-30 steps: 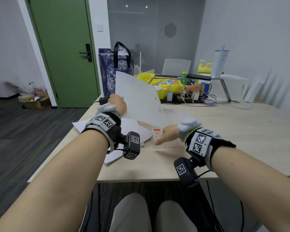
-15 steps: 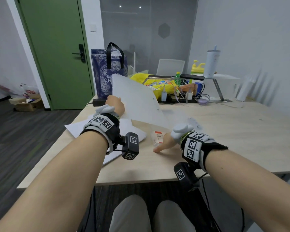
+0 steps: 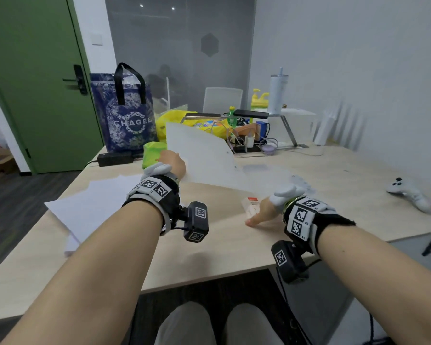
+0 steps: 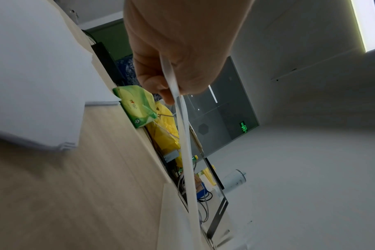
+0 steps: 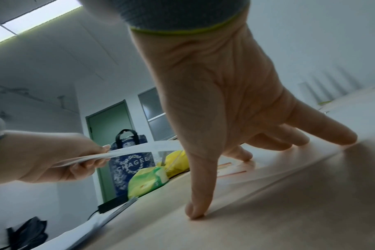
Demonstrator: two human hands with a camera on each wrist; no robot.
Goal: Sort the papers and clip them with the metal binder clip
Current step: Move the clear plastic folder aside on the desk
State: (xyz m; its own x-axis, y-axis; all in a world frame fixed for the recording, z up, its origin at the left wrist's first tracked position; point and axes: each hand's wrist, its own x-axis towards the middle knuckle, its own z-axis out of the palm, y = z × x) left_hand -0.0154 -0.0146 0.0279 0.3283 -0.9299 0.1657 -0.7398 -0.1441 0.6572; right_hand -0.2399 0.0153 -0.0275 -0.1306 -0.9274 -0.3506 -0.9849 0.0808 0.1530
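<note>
- Now we are pinching a white sheet of paper [image 3: 202,155] in our left hand [image 3: 172,161], thumb on one face and curled fingers on the other, as the left wrist view shows [image 4: 178,50].
- We are holding that sheet off the surface [image 3: 224,245], tilted, its left end up by the hand and its far right end sloping down toward the wood.
- Our right hand [image 3: 260,211] is spreading flat on the surface, fingers [image 5: 323,133] straight and splayed, thumb tip pressing the wood, gripping nothing.
- Under those fingers we are seeing a pale sheet edge with thin orange lines, though it is blurred.
- Just beside the right thumb we are spotting a small white box with an orange-red top [image 3: 250,204], lying on the surface.
- We are leaving a loose pile of white papers [image 3: 90,207] on the left part of the surface, some of it overhanging the near left edge.
- We cannot make out a metal binder clip in any view.
- Further back we are noting a green tissue pack [image 3: 153,153] behind the left hand, a blue tote bag [image 3: 125,115] marked CHAGEE, a yellow plastic bag [image 3: 174,118] and a tangle of cables.
- Off to the right, a white game controller [image 3: 408,192] is lying well apart from both hands.
</note>
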